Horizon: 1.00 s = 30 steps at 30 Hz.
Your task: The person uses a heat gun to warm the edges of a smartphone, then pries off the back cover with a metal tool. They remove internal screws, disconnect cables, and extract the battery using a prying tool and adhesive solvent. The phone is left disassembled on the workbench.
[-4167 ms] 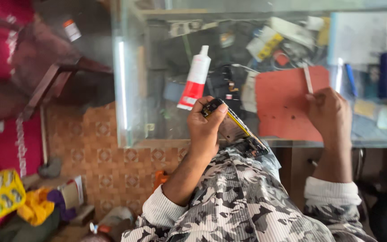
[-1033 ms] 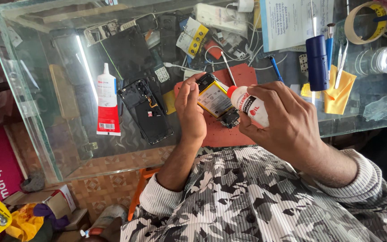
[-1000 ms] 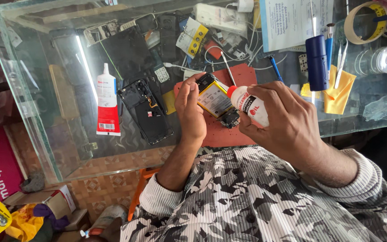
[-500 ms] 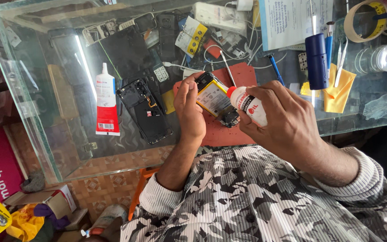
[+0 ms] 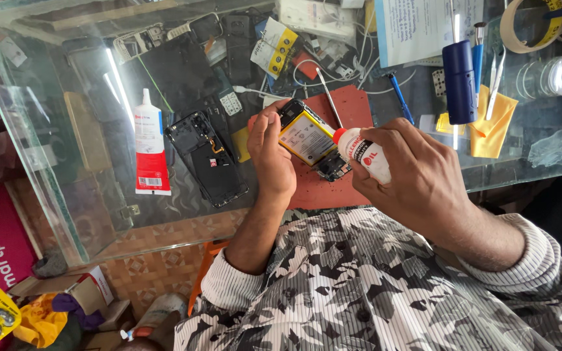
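You have two hands in view: left hand (image 5: 273, 156), right hand (image 5: 417, 179). One opened phone (image 5: 311, 140), one small white bottle (image 5: 363, 153), one red-and-white glue tube (image 5: 149, 146), one loose phone back (image 5: 207, 158), one red mat (image 5: 352, 110), one tape roll (image 5: 521, 29).

Left hand (image 5: 271, 156) raised, fingers curled in a grip; right hand (image 5: 417, 179) closed, just beside it, both forearms bent inward.

Glossy glass tabletop (image 5: 53, 195) under me; on it a matt red rubbery mat (image 5: 352, 107). Above the mat, my smooth plastic bottle (image 5: 365, 153) meets the phone's (image 5: 310, 140) shiny yellow-labelled battery.
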Each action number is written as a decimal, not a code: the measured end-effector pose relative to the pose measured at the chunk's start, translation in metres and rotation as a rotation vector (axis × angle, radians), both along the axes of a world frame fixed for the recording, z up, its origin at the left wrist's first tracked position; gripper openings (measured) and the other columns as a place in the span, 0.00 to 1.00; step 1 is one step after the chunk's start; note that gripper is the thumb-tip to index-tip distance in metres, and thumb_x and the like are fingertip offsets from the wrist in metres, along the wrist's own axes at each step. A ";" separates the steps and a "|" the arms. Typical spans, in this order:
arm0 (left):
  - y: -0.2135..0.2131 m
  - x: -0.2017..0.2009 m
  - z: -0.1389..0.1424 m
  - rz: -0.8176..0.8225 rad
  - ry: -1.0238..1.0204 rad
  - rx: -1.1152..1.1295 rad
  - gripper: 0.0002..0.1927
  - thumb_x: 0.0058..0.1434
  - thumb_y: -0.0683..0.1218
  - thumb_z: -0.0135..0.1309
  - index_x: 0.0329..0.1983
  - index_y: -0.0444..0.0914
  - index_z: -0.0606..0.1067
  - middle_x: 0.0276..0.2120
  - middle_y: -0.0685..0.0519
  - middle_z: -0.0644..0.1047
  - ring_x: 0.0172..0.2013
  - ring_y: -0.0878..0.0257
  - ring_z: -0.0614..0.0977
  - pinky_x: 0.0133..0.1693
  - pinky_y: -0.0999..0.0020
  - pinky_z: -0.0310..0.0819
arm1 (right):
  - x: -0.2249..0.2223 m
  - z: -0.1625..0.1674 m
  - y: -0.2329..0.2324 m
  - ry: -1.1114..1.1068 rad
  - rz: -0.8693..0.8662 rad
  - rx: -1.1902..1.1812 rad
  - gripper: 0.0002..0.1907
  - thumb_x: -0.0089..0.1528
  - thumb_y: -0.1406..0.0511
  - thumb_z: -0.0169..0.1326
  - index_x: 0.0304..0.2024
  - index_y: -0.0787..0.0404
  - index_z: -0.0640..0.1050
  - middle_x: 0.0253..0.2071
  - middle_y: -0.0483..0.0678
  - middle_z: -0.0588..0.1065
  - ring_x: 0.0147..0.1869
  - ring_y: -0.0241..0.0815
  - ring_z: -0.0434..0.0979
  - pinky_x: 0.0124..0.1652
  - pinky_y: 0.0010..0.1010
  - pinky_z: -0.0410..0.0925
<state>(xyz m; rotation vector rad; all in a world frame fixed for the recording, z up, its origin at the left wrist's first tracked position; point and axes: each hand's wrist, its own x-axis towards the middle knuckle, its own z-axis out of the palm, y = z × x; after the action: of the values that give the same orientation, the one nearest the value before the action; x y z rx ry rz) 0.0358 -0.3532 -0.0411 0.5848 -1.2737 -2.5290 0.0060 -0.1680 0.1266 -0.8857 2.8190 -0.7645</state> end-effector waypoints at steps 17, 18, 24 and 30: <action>-0.002 0.001 -0.001 0.021 0.007 -0.002 0.15 0.76 0.46 0.48 0.52 0.30 0.78 0.47 0.54 0.76 0.49 0.68 0.77 0.53 0.72 0.69 | 0.011 -0.006 0.015 -0.029 -0.027 -0.001 0.20 0.59 0.62 0.65 0.48 0.67 0.75 0.39 0.53 0.75 0.34 0.53 0.80 0.32 0.42 0.72; -0.002 0.001 0.000 0.022 0.013 0.005 0.15 0.76 0.46 0.48 0.52 0.30 0.78 0.47 0.54 0.76 0.49 0.68 0.77 0.54 0.72 0.69 | 0.012 -0.006 0.015 -0.028 -0.031 -0.004 0.20 0.59 0.63 0.65 0.48 0.67 0.75 0.40 0.53 0.75 0.34 0.53 0.80 0.32 0.41 0.72; -0.005 0.001 0.001 0.005 -0.028 0.026 0.15 0.76 0.46 0.45 0.53 0.32 0.77 0.46 0.54 0.76 0.48 0.68 0.77 0.53 0.72 0.70 | 0.012 -0.009 0.015 -0.037 -0.050 -0.012 0.20 0.59 0.63 0.65 0.47 0.67 0.75 0.39 0.53 0.76 0.34 0.51 0.81 0.32 0.40 0.73; -0.005 0.000 -0.001 0.011 -0.015 0.020 0.14 0.76 0.46 0.45 0.52 0.33 0.77 0.46 0.54 0.76 0.48 0.68 0.78 0.53 0.71 0.70 | 0.009 -0.005 0.010 -0.024 -0.055 -0.049 0.21 0.57 0.63 0.66 0.48 0.67 0.75 0.39 0.53 0.76 0.35 0.51 0.80 0.33 0.41 0.72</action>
<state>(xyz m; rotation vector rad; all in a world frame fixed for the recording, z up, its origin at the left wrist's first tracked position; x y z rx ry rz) 0.0359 -0.3585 -0.0418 0.6138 -1.2477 -2.5364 0.0154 -0.1578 0.1214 -0.8032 2.8259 -0.8491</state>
